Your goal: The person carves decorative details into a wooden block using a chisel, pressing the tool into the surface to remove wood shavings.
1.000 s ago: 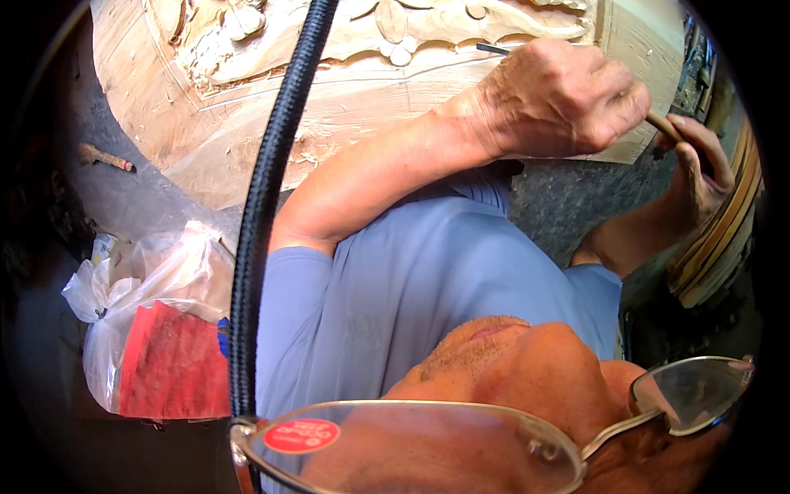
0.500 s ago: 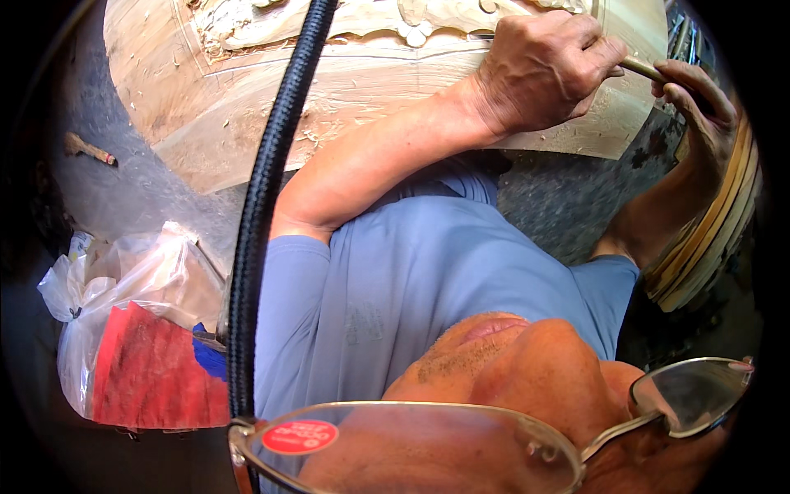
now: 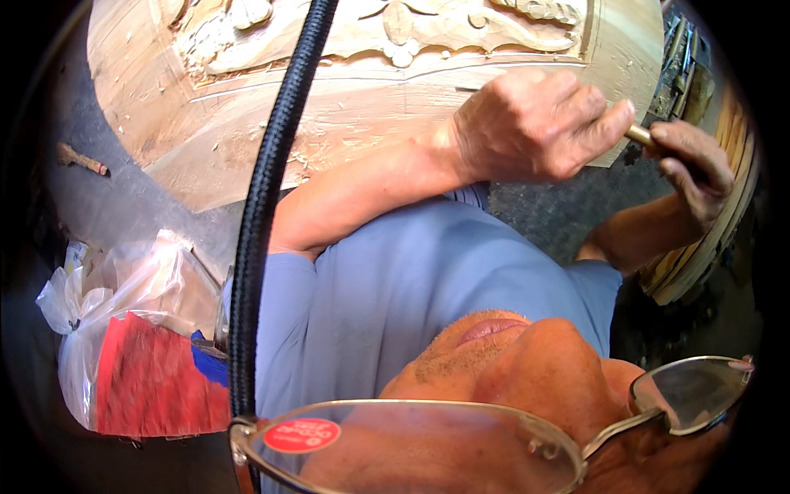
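My left hand (image 3: 539,123) is closed around a long chisel over the near part of a pale carved wooden panel (image 3: 387,115); its narrow dark blade (image 3: 467,88) points left, below the carved scrollwork. Close by on the right, my right hand (image 3: 691,169) grips the chisel's wooden handle (image 3: 638,134), fingers wrapped over its end. The panel has shallow leaf and scroll relief, a pencilled border line and scattered shavings.
Several metal tools (image 3: 683,58) lie at the upper right, above stacked curved boards (image 3: 708,247). A small wooden stick (image 3: 82,158) lies at the left. Below it are a clear plastic bag (image 3: 140,280), red cloth (image 3: 160,379) and blue item (image 3: 206,358). A black braided cord (image 3: 271,189) crosses the view.
Both hands and the chisel rose in the picture half a second ago and have since dropped lower and slightly left, showing more of the carving above them. The grip looks much the same.
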